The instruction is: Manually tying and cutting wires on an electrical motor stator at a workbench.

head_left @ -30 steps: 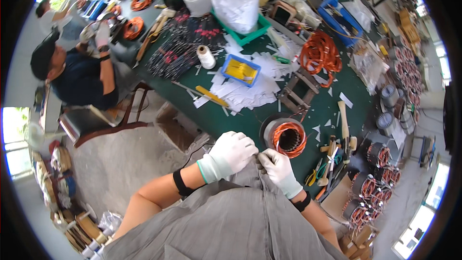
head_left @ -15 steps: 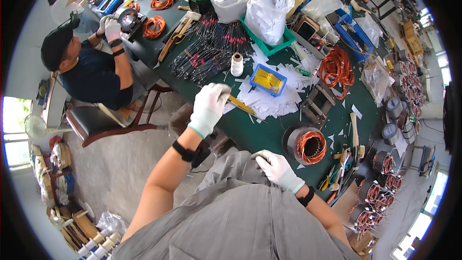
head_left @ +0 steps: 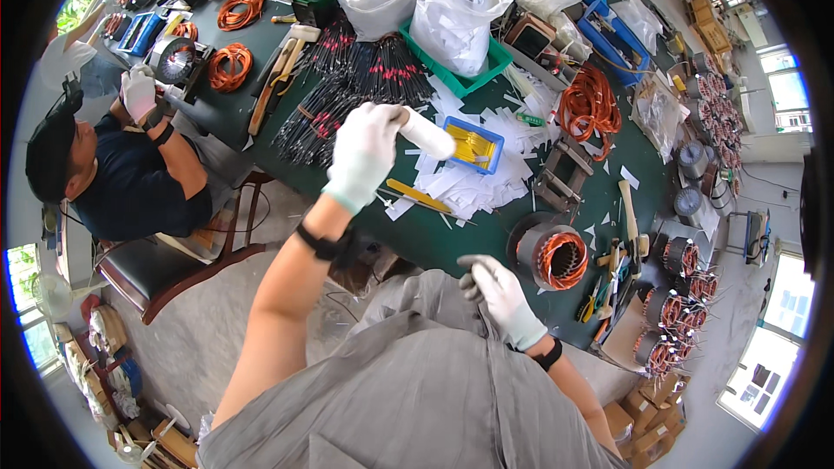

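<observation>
Plainly nearest is the grey apron (head_left: 391,382) over the lap; the right hand (head_left: 504,295), in a white glove with darkened fingertips, hangs above it near the table's edge, its fingers bent; whether it pinches anything small I cannot tell. Just beyond it, on the green table (head_left: 408,239), lies the stator (head_left: 556,258), its orange windings facing the person; hand and stator look apart; to the stator's right are a few hand tools (head_left: 604,295) and a hammer (head_left: 627,204).

Farther out, the left hand (head_left: 365,152), also gloved, is raised over the table and closed on one end of the white spool (head_left: 430,136); the spool is tilted, its free end toward the blue tray (head_left: 497,159) of yellow strips; a yellow stick (head_left: 417,195) lies nearer, beside scattered white slips (head_left: 469,195).

Behind come black leads (head_left: 313,117) on the left, an orange coil (head_left: 589,104) on the right, and a green tray (head_left: 486,76) bearing a bag (head_left: 456,17) of white pieces; far left, a co-worker (head_left: 139,174) sits at the table, gloved hands raised.
</observation>
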